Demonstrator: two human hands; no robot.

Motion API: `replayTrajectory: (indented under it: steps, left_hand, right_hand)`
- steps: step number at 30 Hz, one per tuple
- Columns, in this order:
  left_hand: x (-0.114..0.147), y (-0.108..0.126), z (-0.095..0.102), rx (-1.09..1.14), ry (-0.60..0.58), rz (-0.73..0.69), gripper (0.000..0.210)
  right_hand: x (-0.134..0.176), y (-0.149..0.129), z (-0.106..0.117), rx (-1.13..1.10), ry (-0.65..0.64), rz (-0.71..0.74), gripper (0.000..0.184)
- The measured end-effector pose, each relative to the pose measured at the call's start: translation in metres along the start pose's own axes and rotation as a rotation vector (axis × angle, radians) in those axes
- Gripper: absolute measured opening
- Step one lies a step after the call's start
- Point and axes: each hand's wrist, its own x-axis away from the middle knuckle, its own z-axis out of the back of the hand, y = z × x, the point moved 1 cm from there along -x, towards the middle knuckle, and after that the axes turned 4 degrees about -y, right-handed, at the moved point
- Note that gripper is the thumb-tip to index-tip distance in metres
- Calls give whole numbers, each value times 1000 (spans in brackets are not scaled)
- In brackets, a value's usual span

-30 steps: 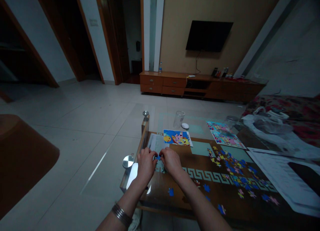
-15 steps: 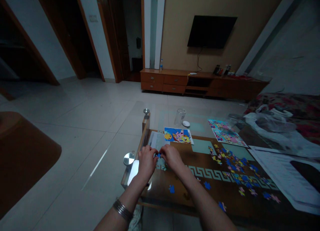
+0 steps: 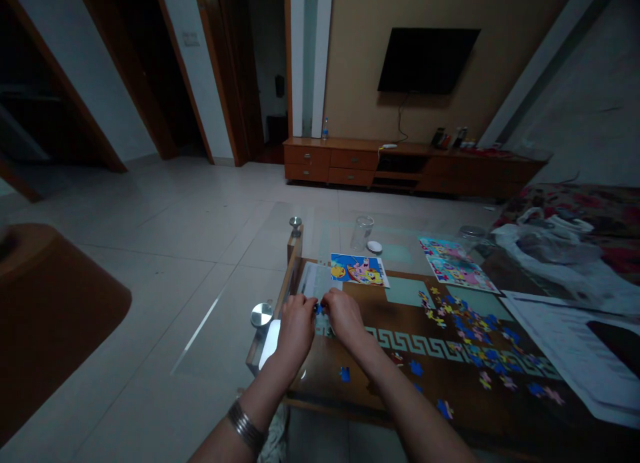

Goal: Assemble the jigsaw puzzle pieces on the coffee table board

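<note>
One blue puzzle piece is sitting between the fingertips of the left hand and the right hand, over the left end of the glass-topped bench. The fingers of both hands are gripping it in a tight pinch; whether a second piece is joining it cannot be told, as the fingers are covering much of it. A metal bracelet is encircling the left wrist. A loose blue piece is lying nearer the person; scattered pieces are covering the bench to the right. A cartoon card is lying just beyond the hands. Farther off, a clear jar is standing beside a white lid. Printed papers are resting at far right.
</note>
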Motion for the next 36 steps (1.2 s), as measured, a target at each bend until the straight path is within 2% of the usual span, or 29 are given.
replayTrajectory:
  steps: [4,11,23,30,36]
  left_hand:
    - [13,7,1,-116,-33,-85,37]
    - [17,13,2,-229,-65,-108,37]
    - [14,-5,-3,-81,-108,-143,38]
    - [17,-3,-1,-132,-98,-160,41]
    - [18,-6,3,-91,-99,-177,44]
  right_hand:
    - [-1,11,-5,-126,24,60,19]
    - [-15,28,-14,-309,19,82,21]
    - [-12,27,-13,-281,27,91,17]
    - [-12,27,-14,-298,42,110,15]
    - [-13,26,-14,-269,42,80,15]
